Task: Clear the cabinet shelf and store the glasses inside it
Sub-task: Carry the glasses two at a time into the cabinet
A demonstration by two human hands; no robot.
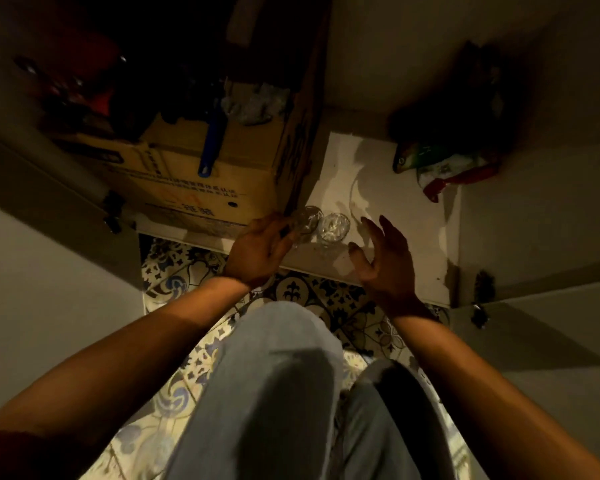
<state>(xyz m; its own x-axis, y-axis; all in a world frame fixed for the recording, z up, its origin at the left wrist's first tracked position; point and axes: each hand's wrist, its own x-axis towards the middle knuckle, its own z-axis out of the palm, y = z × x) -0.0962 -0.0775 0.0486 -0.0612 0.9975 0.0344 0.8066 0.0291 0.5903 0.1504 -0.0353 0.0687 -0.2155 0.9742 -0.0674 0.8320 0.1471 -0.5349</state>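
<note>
Two clear glasses stand side by side near the front edge of the pale cabinet shelf. My left hand has its fingers around the left glass, which sits right beside the cardboard box. The right glass stands free between my hands. My right hand hovers just right of that glass with fingers spread and holds nothing.
A large cardboard box fills the left of the shelf, with a blue handle and crumpled plastic on top. Colourful packets lie at the back right. Open cabinet doors flank both sides. Patterned floor tiles and my knees are below.
</note>
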